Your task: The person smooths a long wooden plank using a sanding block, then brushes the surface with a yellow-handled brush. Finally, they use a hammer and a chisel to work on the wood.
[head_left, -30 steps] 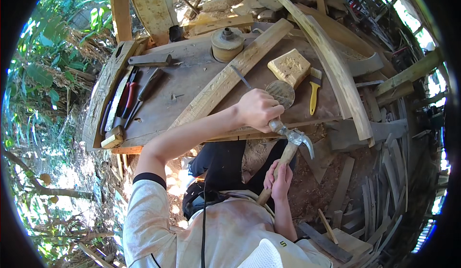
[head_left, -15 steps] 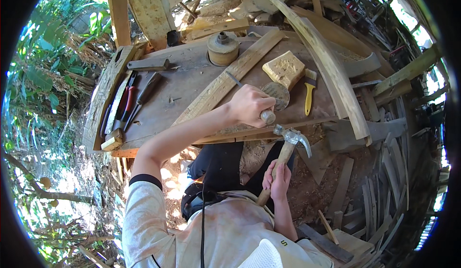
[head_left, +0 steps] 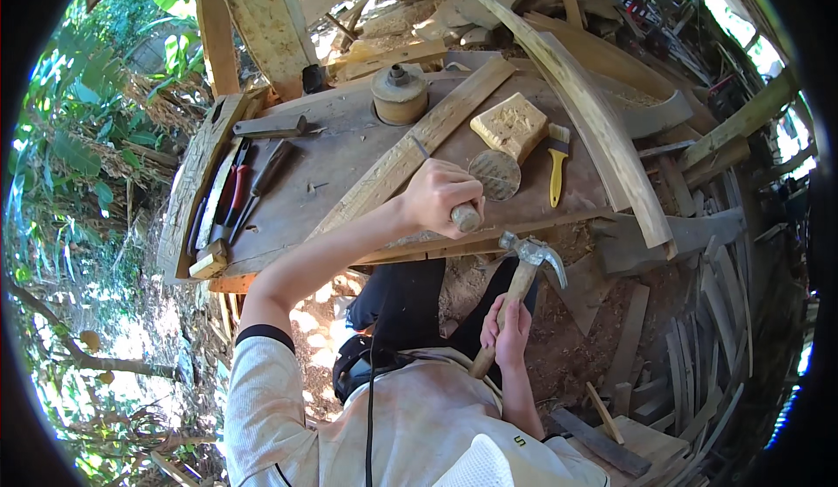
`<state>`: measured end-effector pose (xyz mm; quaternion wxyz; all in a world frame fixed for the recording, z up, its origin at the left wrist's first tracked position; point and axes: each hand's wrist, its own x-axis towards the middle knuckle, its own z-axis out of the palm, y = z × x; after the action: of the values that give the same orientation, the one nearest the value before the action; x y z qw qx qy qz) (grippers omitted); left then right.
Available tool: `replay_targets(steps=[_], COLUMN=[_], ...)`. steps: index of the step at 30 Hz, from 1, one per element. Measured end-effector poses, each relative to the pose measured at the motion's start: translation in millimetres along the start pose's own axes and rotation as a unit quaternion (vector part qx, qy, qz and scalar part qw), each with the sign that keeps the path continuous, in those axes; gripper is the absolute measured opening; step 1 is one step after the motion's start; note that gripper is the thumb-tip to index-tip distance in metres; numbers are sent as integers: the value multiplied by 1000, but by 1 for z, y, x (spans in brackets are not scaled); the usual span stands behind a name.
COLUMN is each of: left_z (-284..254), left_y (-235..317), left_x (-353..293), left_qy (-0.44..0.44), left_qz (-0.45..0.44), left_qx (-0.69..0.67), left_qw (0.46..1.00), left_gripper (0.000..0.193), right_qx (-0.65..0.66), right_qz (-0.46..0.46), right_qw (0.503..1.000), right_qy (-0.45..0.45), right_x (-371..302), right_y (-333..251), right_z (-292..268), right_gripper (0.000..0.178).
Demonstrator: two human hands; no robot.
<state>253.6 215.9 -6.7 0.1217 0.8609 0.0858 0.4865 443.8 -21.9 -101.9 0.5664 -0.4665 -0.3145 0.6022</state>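
Observation:
My left hand [head_left: 439, 197] is closed around the wooden handle of a chisel [head_left: 467, 217], whose butt end points back toward me. Its thin metal blade slants away to a long wooden plank [head_left: 384, 188] lying diagonally across the workbench. My right hand [head_left: 508, 330] grips the wooden shaft of a claw hammer [head_left: 524, 279] over my lap, head upward and just below the chisel's butt, apart from it. A round wooden disc [head_left: 495, 175] lies to the right of my left hand, close to a chunky pale wood block [head_left: 510, 126].
On the bench [head_left: 292, 199] are a yellow paintbrush [head_left: 557, 168], red-handled pliers [head_left: 236, 192], a dark-handled tool [head_left: 269, 171], and a round wooden piece with a metal bolt [head_left: 399, 96]. A long curved board [head_left: 602, 129] crosses the right end. Loose offcuts [head_left: 711, 312] pile up at right.
My left hand and the chisel have shifted slightly left, and more of the round disc shows. My right hand holds the hammer nearly still. The whole view has moved a little.

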Motion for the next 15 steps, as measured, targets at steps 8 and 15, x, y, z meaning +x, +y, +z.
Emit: replay_targets(steps=[8, 15], left_z=[4, 1], left_y=[-4, -9], left_x=[-11, -17], left_qy=[19, 54], left_qz=[27, 24], left_qx=[8, 13], left_qw=[999, 998], left_gripper=[23, 25], right_qx=[-9, -104], right_qz=[-12, -143], right_qw=[1000, 984], right_qy=[-8, -29], right_x=[-1, -9], right_y=[1, 4], right_z=[-2, 4], right_gripper=[45, 65])
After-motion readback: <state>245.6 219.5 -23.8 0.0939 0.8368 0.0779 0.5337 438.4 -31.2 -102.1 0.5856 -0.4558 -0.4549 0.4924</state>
